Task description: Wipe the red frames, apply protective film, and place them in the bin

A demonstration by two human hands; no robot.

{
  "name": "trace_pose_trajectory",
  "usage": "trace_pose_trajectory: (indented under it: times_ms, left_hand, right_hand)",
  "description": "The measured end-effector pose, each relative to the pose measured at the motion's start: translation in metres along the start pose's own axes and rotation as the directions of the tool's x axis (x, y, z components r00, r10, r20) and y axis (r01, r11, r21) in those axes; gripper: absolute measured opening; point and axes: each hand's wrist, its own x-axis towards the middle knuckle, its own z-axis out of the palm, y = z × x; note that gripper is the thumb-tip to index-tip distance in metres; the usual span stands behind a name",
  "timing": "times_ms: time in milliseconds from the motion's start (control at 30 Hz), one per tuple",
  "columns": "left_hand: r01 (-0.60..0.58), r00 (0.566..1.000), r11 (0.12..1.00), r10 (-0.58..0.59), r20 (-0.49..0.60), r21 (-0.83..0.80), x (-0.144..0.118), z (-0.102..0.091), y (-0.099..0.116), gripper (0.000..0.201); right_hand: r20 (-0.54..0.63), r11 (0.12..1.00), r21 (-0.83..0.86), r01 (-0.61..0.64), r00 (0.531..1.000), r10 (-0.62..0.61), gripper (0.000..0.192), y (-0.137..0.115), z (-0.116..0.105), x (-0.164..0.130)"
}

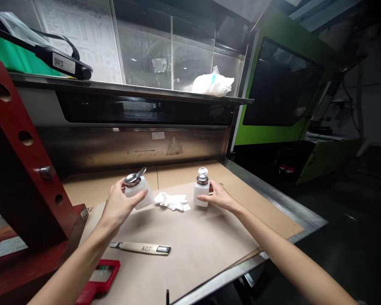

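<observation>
My left hand (122,202) grips a white translucent pump dispenser bottle (141,191) with a metal top, its lid flipped up. This bottle leans to one side. Fingers of my right hand (219,196) wrap round a second, similar dispenser bottle (201,191), which is upright with its round lid raised. Between the two bottles lies a crumpled white tissue (173,201) on the cardboard. Nearer to me is a flat tan-handled utility knife (142,248) marked A07. A red-framed magnifying glass (109,271) is partly hidden behind my left forearm.
Brown cardboard (206,245) covers the metal-edged bench. A red steel frame (28,140) with holes rises at the left. Above the back runs a metal shelf (139,90) bearing a white plastic bag (213,84) and a black-strapped item. A green machine (241,131) stands at right.
</observation>
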Motion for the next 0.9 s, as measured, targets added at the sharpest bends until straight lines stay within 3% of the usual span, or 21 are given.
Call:
trace_pose_trajectory:
  times_ms: [100,233,333,433,500,567,600,667,767,900]
  left_hand:
    - [-0.011,0.989,0.995,0.026,0.149,-0.099,-0.036,0.008,0.019,0.064]
    - [-0.023,0.97,0.986,0.062,0.236,-0.163,-0.071,0.016,0.035,0.065]
    - [-0.012,0.964,0.98,0.064,0.257,-0.199,-0.089,0.022,0.04,0.071]
    - [-0.017,0.943,0.969,0.097,0.319,-0.245,-0.107,0.028,0.048,0.07]
    - [-0.035,0.917,0.957,0.145,0.371,-0.289,-0.121,0.031,0.058,0.068]
    - [-0.038,0.904,0.945,0.171,0.392,-0.325,-0.137,0.033,0.069,0.07]
    - [-0.032,0.906,0.941,0.17,0.389,-0.338,-0.146,0.034,0.074,0.072]
    - [0.001,0.917,0.932,0.144,0.372,-0.364,-0.164,0.034,0.08,0.074]
    - [0.077,0.922,0.904,0.096,0.375,-0.42,-0.189,0.032,0.082,0.075]
    - [0.157,0.904,0.899,0.035,0.425,-0.408,-0.216,0.03,0.077,0.073]
  right_hand:
    - [0.017,0.998,-0.053,-0.017,1.0,0.018,0.054,0.01,0.001,-0.015]
    - [0.01,0.987,-0.158,-0.036,0.999,0.038,0.056,0.008,-0.007,-0.03]
    - [-0.126,0.951,-0.298,-0.083,0.991,0.047,0.049,-0.014,-0.024,-0.052]
    - [-0.234,0.905,-0.425,-0.005,0.967,-0.104,0.026,-0.061,-0.04,-0.086]
    - [-0.134,0.775,-0.565,0.283,0.895,-0.425,0.032,-0.101,-0.045,-0.107]
    - [0.089,0.581,-0.67,0.462,0.827,-0.555,0.041,-0.136,-0.046,-0.123]
    - [0.215,0.498,-0.706,0.503,0.822,-0.527,0.044,-0.15,-0.046,-0.128]
    - [0.395,0.418,-0.737,0.531,0.841,-0.37,0.049,-0.167,-0.045,-0.137]
    - [0.499,0.454,-0.708,0.541,0.838,-0.22,0.044,-0.169,-0.043,-0.149]
    - [0.549,0.528,-0.635,0.563,0.81,-0.204,0.033,-0.155,-0.038,-0.169]
